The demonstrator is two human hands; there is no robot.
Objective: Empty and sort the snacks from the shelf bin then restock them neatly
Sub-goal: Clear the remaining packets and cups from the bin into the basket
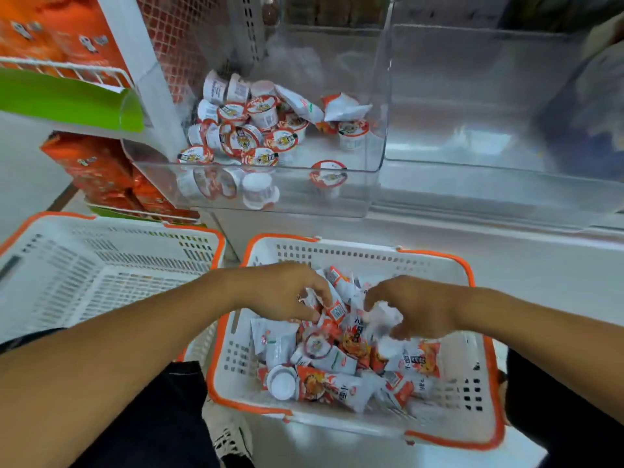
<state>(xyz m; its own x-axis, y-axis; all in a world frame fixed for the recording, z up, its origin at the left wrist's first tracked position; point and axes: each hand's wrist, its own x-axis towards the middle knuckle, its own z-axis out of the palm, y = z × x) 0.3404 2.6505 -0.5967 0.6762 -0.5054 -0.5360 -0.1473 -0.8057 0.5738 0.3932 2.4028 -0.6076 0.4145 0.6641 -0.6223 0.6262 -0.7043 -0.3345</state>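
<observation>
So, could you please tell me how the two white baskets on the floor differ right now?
The left basket shows no snacks inside; the right basket holds a jumble of packets and cups. Both hands, left and right, gather packets in the right basket; none touches the left. Both have orange rims.

White shelf upright (pixel 148 62), red mesh backing (pixel 175 45), pale floor (pixel 20 177)

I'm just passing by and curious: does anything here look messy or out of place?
Yes. In the clear bin, cups lie tumbled on their sides and upside down, with a few packets mixed in. The right basket holds a jumbled heap of packets and cups under both hands. Nothing looks damaged.
</observation>
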